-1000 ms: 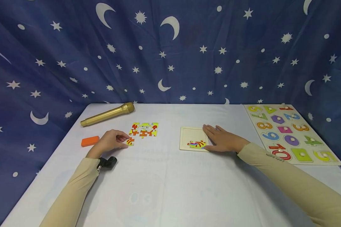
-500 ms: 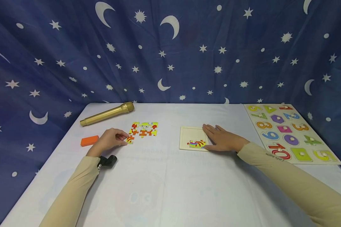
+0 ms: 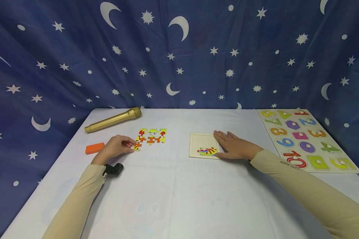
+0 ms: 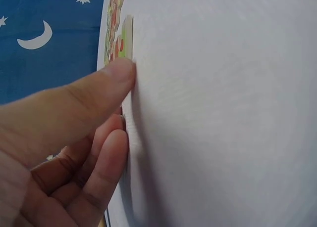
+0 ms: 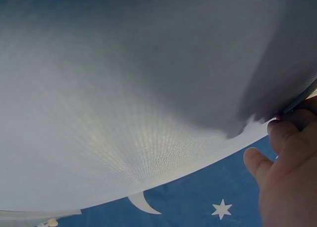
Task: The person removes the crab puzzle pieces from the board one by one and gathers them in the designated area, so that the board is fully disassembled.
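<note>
In the head view my left hand pinches a red-and-yellow puzzle piece at the left of a cluster of puzzle pieces lying on the table. The left wrist view shows the thumb against the edge of that piece, with the other fingers curled beneath. My right hand lies with fingers extended on the right side of a square wooden puzzle tray. Joined pieces with a rainbow pattern sit in the tray's lower part. The right wrist view catches only part of the right hand.
A gold toy microphone lies at the back left, and an orange block is beside my left hand. The number-and-shape board occupies the right side of the table. Behind the table hangs a blue star-and-moon curtain.
My left hand and the pinched puzzle piece have shifted slightly away from me, toward the cluster, then stayed nearly still. The right hand and tray have not visibly moved.
</note>
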`<action>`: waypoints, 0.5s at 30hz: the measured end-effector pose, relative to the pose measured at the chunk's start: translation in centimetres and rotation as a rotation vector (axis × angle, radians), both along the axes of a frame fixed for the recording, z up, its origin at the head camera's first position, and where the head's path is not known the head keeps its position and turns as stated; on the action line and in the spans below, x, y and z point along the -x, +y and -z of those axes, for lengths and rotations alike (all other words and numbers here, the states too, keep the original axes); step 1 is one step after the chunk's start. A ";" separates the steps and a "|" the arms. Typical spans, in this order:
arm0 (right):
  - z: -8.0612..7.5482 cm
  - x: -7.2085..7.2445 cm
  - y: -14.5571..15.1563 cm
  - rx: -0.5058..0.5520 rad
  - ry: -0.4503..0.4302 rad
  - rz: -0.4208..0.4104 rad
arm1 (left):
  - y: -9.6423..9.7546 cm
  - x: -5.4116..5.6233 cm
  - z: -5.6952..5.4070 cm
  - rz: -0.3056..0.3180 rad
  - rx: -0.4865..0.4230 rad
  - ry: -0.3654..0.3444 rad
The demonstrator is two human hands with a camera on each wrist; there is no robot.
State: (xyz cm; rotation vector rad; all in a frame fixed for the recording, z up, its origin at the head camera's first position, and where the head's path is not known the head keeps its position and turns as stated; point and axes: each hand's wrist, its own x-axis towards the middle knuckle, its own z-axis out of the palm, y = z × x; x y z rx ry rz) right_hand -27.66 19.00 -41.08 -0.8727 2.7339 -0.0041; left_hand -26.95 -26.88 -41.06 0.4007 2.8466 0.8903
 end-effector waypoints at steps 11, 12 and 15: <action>0.2 0.1 0.0 -0.005 0.000 -0.002 | -0.1 0.0 -0.2 -0.010 -0.005 -0.005; 0.1 0.1 0.0 -0.004 0.000 -0.002 | 0.0 0.0 -0.3 -0.004 -0.013 0.009; 0.1 0.0 0.0 -0.002 0.004 -0.001 | 0.6 0.2 -0.8 0.022 -0.044 0.050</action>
